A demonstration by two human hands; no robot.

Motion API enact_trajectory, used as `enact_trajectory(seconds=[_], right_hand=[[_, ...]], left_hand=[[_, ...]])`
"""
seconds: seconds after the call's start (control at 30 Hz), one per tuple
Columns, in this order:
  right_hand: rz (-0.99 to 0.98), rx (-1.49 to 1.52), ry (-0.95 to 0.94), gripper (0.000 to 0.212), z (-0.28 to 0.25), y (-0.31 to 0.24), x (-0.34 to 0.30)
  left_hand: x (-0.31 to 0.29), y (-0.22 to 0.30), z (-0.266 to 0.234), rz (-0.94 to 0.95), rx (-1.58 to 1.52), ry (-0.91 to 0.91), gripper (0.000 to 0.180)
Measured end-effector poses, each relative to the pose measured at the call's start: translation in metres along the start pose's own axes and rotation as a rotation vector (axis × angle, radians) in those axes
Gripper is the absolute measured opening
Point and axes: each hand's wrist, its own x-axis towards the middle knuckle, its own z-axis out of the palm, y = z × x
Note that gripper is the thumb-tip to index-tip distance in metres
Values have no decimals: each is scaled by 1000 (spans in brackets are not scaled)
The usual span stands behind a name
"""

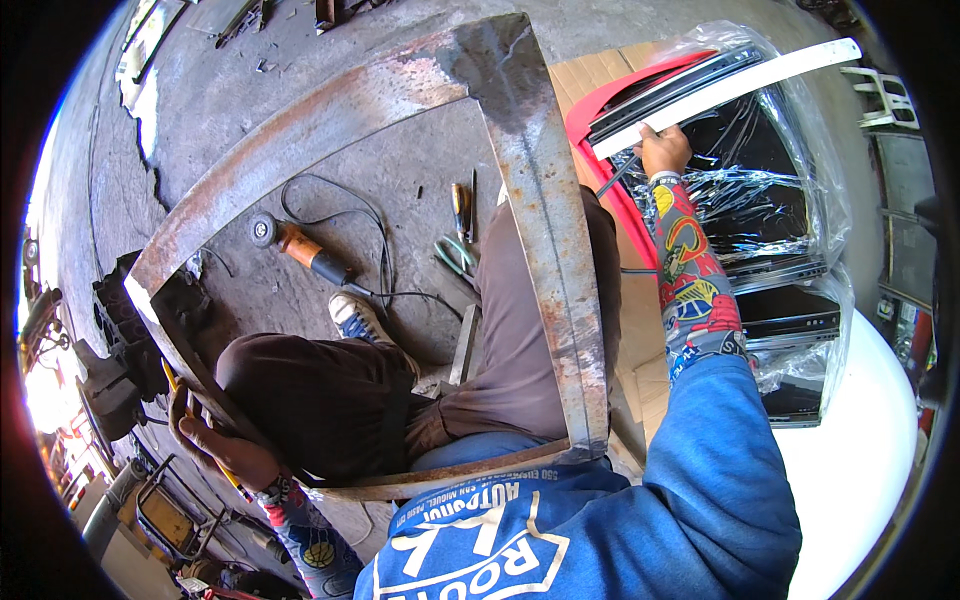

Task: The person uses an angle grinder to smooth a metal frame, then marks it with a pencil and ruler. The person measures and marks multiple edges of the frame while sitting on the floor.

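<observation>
A rusty, four-sided metal frame (545, 225) lies tilted across my lap, its far corner raised and dark. My left hand (228, 448) is at the frame's near-left side, fingers curled around a thin yellow pencil-like stick (236, 478). Out to the right, my right hand (664, 152) grips a long, slightly curved white strip (735, 90) close to its left end. The strip lies over a red-edged panel (640, 228) with black parts under clear plastic wrap (805, 165). My fingertips under the strip are partly hidden.
Through the frame I see an orange angle grinder (312, 256) with a black cable, a screwdriver (460, 210) and green-handled pliers (457, 256) on the concrete floor. Cardboard (600, 72) lies under the wrapped panel. A dark clamp-like block (105, 390) stands left of the frame.
</observation>
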Motion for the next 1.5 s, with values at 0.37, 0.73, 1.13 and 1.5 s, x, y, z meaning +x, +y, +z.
enact_trajectory(seconds=[0.37, 0.73, 1.13, 1.5], right_hand=[[-35, -94, 35, 21, 4, 6, 1], [-10, -21, 55, 19, 5, -2, -7], [-2, -112, -16, 27, 3, -8, -7], [-30, -68, 23, 23, 8, 1, -5]], left_hand=[[-1, 5, 2, -37, -15, -1, 53], [-1, 4, 2, -57, -33, -8, 54], [1, 1, 1, 10, -9, -21, 60], [-1, 4, 3, -17, -35, 3, 62]])
